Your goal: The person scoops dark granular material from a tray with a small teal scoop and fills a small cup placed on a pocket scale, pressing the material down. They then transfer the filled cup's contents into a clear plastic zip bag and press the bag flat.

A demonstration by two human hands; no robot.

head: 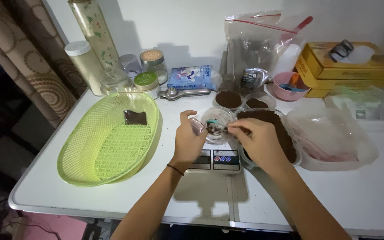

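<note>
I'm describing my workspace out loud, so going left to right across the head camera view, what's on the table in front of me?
Green basket → left hand → small clear cup → right hand → clear plastic container.

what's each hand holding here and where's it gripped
Left hand grips the small clear cup by its near rim. Right hand pinches something small over the cup; cannot tell what.

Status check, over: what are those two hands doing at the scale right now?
Left hand steadies small clear cup on scale. Right hand holds teal spoon in it. Big tub of brown powder close beside.
</note>
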